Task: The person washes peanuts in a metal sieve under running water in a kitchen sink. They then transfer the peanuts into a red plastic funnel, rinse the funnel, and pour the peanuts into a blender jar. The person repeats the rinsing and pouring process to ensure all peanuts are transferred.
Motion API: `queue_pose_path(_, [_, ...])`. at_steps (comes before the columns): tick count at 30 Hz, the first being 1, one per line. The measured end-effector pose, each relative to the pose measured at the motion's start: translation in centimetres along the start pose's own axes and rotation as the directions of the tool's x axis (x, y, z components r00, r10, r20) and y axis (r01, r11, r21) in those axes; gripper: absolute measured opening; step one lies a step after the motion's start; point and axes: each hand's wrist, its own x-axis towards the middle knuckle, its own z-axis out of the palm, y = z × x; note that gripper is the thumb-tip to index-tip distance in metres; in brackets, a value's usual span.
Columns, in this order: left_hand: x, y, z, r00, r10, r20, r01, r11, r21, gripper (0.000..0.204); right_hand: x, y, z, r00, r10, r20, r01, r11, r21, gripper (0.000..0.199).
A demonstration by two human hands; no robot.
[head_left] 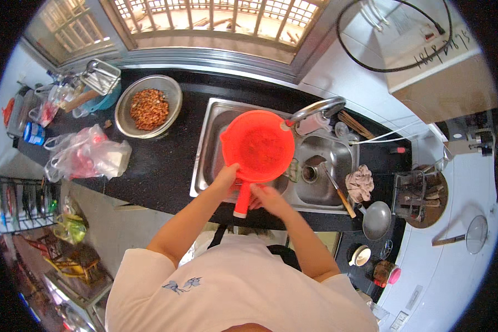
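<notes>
A red plastic water dipper (258, 146) is held over the double steel sink (200, 174), its short handle (242, 199) toward me. My left hand (228, 178) grips the near left rim, close to where the handle starts. My right hand (265, 198) is closed at the handle's right side, its fingers partly hidden. Dark specks show in the bottom of the dipper; I cannot tell what they are. The faucet (315, 109) reaches over its upper right rim. Left of the sink stands a metal bowl (175, 99) of reddish-brown nuts (149, 109).
Plastic bags (88, 152) lie on the black counter (166, 160) at left. A wooden-handled knife (340, 193) rests across the right basin's near edge, beside a crumpled cloth (359, 183). Further right are a metal ladle (377, 219) and a wire rack (412, 196). A barred window is behind.
</notes>
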Motion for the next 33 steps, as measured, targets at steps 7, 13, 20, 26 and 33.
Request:
queue_pose_path(7, [-2.0,1.7,3.7,0.979,0.129,-0.156,-0.114,0.988,0.1,0.056,4.8,-3.1,-17.0,0.557,-0.539,-0.631,0.213,0.828,-0.519,0.023])
queue_pose_path(13, [-0.9,0.2,4.6,0.981,0.143,-0.128,-0.136,0.989,0.064,0.045,11.5,1.3,-22.5,0.495,-0.68,-0.541,-0.322,0.435,-0.841,0.058])
queue_pose_path(20, [0.1,-2.1,4.9,0.98,0.086,-0.177,-0.08,0.996,0.04,0.029,12.1,3.5,-23.6,0.719,-0.499,-0.484,-0.335,0.361,-0.87,0.064])
queue_pose_path(26, [0.1,-2.3,7.3,0.98,0.076,-0.185,-0.057,0.993,0.108,0.031,12.6,4.6,-26.0,0.653,-0.618,-0.438,-0.107,0.498,-0.861,0.049])
queue_pose_path(33, [2.2,-4.9,6.7,0.935,0.248,-0.255,-0.195,0.956,0.218,0.078,9.3,0.8,-10.3,0.693,-0.72,0.038,0.513,0.457,-0.727,0.035])
